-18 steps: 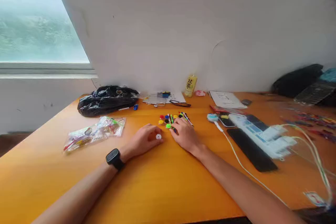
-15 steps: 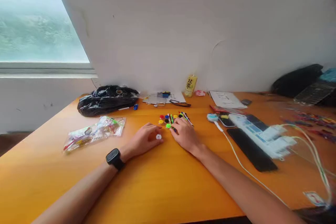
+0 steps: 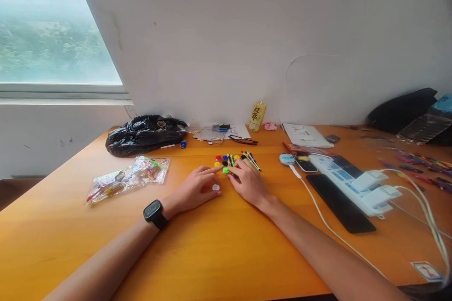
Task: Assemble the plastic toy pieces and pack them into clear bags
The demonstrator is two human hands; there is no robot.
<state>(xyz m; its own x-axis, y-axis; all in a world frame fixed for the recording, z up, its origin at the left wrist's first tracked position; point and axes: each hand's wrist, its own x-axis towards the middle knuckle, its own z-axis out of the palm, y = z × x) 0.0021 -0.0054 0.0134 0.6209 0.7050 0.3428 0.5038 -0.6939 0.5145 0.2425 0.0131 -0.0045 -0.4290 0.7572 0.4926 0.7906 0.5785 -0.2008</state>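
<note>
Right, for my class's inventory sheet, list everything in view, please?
Window: 1, pale, upper left
Wall: 1, white, background
Desk: 1, orange, foreground
Plastic bag: 1, black, far left
Clear bag: 1, multicoloured contents, left
Package: 1, yellow, against wall
Papers: several, white, far side
Power strip: 1, white, right
Plugs: 2, white, right
Cables: several, white, right
Phone-like slab: 1, black, right
Round pieces: several, mixed, centre
Thin sticks: several, mixed, centre
Disc: 1, white, centre
Loose pieces: many, mixed, far right
Others: several, unclear
Smartwatch: 1, black, left wrist
Left hand: 1, bare, by disc
Right hand: 1, bare, by sticks
</note>
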